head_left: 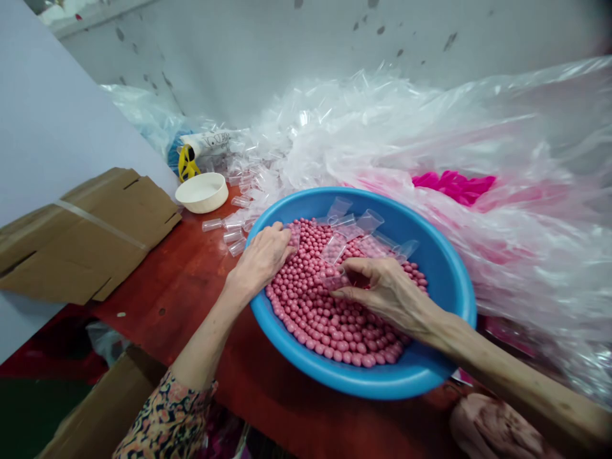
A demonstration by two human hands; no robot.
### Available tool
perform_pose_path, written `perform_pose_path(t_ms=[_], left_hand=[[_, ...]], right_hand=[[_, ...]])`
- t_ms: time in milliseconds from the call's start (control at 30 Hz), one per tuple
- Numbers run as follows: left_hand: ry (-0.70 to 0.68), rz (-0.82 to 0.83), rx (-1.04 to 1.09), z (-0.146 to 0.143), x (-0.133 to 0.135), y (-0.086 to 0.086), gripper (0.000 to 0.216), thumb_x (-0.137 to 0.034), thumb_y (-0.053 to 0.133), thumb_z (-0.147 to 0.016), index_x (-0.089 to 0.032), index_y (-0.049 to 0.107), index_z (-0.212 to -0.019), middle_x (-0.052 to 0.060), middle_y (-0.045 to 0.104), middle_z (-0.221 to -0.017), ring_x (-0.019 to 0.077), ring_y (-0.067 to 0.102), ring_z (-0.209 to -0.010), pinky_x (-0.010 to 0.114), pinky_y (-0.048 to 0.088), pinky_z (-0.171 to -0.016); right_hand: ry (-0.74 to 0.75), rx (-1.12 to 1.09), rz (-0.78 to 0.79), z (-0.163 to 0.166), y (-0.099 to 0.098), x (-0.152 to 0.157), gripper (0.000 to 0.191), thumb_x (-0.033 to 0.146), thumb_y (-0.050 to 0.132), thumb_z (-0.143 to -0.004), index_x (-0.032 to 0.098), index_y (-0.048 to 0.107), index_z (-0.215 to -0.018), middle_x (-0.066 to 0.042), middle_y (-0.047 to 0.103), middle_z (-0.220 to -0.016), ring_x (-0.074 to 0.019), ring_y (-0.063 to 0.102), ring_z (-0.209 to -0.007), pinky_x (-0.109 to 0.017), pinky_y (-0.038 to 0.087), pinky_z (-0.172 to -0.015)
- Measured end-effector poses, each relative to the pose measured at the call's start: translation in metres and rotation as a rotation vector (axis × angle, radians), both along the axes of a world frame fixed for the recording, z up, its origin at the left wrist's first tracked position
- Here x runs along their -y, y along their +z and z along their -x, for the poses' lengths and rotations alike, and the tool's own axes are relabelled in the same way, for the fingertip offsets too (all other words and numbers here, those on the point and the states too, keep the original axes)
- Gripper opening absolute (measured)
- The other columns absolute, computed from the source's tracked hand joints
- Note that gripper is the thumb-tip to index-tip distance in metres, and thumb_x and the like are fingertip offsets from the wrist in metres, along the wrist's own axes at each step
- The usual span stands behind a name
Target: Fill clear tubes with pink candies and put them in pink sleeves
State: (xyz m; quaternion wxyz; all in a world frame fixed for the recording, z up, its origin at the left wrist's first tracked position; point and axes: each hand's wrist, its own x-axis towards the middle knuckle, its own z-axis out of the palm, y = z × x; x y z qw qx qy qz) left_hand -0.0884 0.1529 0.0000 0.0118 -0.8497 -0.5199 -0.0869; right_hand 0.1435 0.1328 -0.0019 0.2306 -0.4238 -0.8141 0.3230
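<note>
A blue basin [463,280] holds a heap of pink beads [329,331], with several clear plastic cups [370,220] lying on the beads toward the far side. Inside the left rim, my left hand [268,255] is closed around a clear plastic cup [294,236] that has pink beads in it. Over the middle of the heap, my right hand [382,287] pinches another clear cup [333,279] between thumb and fingers, with beads showing at its mouth. The undersides of both cups are partly hidden by my fingers and the beads.
Behind the basin, clear plastic bags [335,137] spill out many loose cups. Bright pink pieces [454,186] lie in a bag at right. A white bowl [203,193] stands beside a yellow tape roll [187,163]. Flattened cardboard [90,236] lies left on the red table [191,274].
</note>
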Motion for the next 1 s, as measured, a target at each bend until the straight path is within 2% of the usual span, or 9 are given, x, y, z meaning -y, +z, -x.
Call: perform_pose_path(t_ms=[167,333,433,533,633,700,800,900,1000], left_hand=[[0.006,-0.017,0.007,0.002,-0.001,-0.003,0.011,-0.026,0.043,-0.093,-0.017,0.05,-0.09,0.006,0.052,-0.095,0.0202,0.05,-0.089,0.035,0.042,-0.082],[0.021,-0.024,0.003,0.002,-0.002,-0.006,0.01,-0.025,0.046,-0.092,-0.016,0.05,-0.092,0.008,0.053,-0.097,0.021,0.051,-0.091,0.034,0.043,-0.083],[0.032,-0.024,0.005,0.001,-0.003,-0.006,0.009,-0.025,0.046,-0.092,-0.017,0.05,-0.09,0.006,0.053,-0.095,0.0202,0.052,-0.089,0.034,0.043,-0.083],[0.042,-0.023,0.008,0.0,-0.002,-0.005,0.01,-0.024,0.045,-0.092,-0.017,0.051,-0.088,0.006,0.054,-0.095,0.0202,0.053,-0.088,0.035,0.044,-0.083],[0.045,-0.021,0.01,0.0,-0.002,-0.004,0.012,-0.025,0.045,-0.092,-0.017,0.052,-0.087,0.007,0.054,-0.093,0.0207,0.053,-0.086,0.035,0.044,-0.081],[0.044,-0.024,0.015,0.001,-0.002,-0.005,0.012,-0.025,0.045,-0.092,-0.016,0.052,-0.088,0.007,0.055,-0.095,0.0207,0.053,-0.088,0.035,0.044,-0.082],[0.037,-0.034,0.026,0.002,-0.003,-0.008,0.011,-0.025,0.046,-0.092,-0.016,0.052,-0.09,0.007,0.054,-0.097,0.0203,0.053,-0.09,0.034,0.043,-0.084],[0.033,-0.048,0.035,0.002,-0.003,-0.01,0.011,-0.025,0.046,-0.092,-0.016,0.052,-0.091,0.007,0.054,-0.098,0.0202,0.053,-0.092,0.034,0.043,-0.086],[0.042,-0.06,0.04,0.003,-0.003,-0.012,0.011,-0.024,0.045,-0.092,-0.016,0.052,-0.091,0.008,0.055,-0.099,0.0204,0.053,-0.091,0.035,0.043,-0.086]], right_hand=[[0.006,-0.029,0.031,0.001,-0.001,0.0,0.03,0.031,0.063,-0.075,0.018,0.042,-0.058,0.006,0.033,-0.057,-0.0084,0.031,-0.054,-0.023,0.024,-0.051],[0.013,-0.168,0.031,0.0,0.011,-0.003,0.031,0.039,0.059,-0.079,0.019,0.044,-0.061,0.005,0.036,-0.06,-0.0092,0.034,-0.056,-0.023,0.027,-0.053],[-0.003,-0.059,0.019,0.0,0.013,-0.006,0.032,0.035,0.061,-0.075,0.019,0.041,-0.057,0.006,0.035,-0.057,-0.0092,0.033,-0.055,-0.024,0.025,-0.052],[0.024,0.111,0.082,0.001,0.006,-0.007,0.031,0.029,0.062,-0.071,0.019,0.039,-0.053,0.006,0.035,-0.051,-0.0085,0.032,-0.051,-0.024,0.023,-0.05],[0.005,0.104,0.12,0.0,0.001,-0.003,0.027,0.032,0.062,-0.072,0.018,0.044,-0.057,0.006,0.038,-0.053,-0.0088,0.034,-0.053,-0.024,0.023,-0.05],[0.005,0.043,0.14,0.0,0.006,0.002,0.027,0.035,0.062,-0.072,0.018,0.047,-0.059,0.006,0.038,-0.054,-0.0091,0.034,-0.053,-0.023,0.024,-0.049],[0.018,-0.057,0.16,0.0,0.025,0.011,0.028,0.037,0.063,-0.072,0.018,0.047,-0.059,0.006,0.036,-0.054,-0.0088,0.033,-0.053,-0.023,0.025,-0.049],[-0.008,-0.099,0.11,0.0,0.04,0.016,0.028,0.036,0.062,-0.074,0.019,0.047,-0.058,0.005,0.036,-0.057,-0.0089,0.033,-0.054,-0.023,0.026,-0.049],[-0.035,-0.034,0.119,-0.002,0.034,0.014,0.027,0.033,0.064,-0.071,0.018,0.047,-0.055,0.005,0.037,-0.054,-0.0088,0.033,-0.052,-0.024,0.025,-0.048]])
